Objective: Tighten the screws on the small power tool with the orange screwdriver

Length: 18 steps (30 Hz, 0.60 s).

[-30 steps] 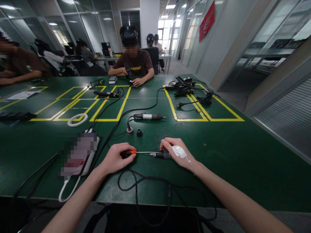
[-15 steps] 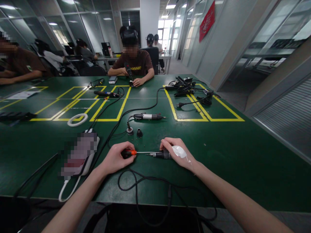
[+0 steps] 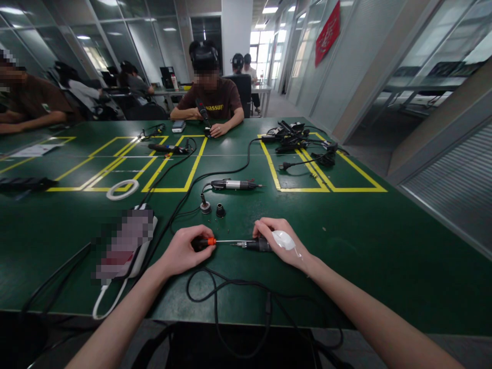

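**Screwdriver tip meets tool nose, low centre of frame**

Left hand (image 3: 183, 251) closed around the black-and-orange handle of a small screwdriver (image 3: 207, 241). Right hand (image 3: 280, 242) clamped over the body of a dark corded handpiece (image 3: 257, 245), pinning it to the green table (image 3: 384, 266); a white patch sits on the back of that hand. Hands apart, facing each other.

Key relation: screwdriver shaft and handpiece lie on one horizontal line, left to right across the frame, the blade tip at the nose of the handpiece, midway between the hands. Contact too fine to confirm.

The handpiece cord (image 3: 230, 287) loops below toward the bottom edge. Just above, two small dark fittings (image 3: 212, 208) stand close together; beyond them a second handpiece (image 3: 232, 184), also lying left to right. White ring (image 3: 122, 189) at mid left. A person in a dark shirt (image 3: 215, 102) sits at the far side, upper centre
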Available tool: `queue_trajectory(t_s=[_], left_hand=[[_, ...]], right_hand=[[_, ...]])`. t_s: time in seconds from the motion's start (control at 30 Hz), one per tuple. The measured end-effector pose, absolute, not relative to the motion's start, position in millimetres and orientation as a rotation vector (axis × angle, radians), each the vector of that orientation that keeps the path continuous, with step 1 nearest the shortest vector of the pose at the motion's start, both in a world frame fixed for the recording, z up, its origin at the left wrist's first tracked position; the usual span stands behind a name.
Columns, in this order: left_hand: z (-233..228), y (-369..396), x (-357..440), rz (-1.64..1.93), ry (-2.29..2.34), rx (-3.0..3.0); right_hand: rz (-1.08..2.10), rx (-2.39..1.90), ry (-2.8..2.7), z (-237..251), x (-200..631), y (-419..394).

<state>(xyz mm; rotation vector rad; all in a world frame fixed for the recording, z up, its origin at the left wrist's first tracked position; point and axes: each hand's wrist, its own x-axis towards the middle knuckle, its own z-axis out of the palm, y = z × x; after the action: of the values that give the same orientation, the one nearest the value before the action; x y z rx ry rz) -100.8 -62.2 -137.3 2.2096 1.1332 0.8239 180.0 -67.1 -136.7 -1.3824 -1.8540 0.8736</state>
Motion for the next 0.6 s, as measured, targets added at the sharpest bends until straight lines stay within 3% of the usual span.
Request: queue_trajectory(t_s=[0.6], left_hand=[[-139.1,-60.6,-103.3,0.792,1.160,2.233]], right_hand=[[0.886,-1.372,-1.850,-139.0,180.7,-66.9]])
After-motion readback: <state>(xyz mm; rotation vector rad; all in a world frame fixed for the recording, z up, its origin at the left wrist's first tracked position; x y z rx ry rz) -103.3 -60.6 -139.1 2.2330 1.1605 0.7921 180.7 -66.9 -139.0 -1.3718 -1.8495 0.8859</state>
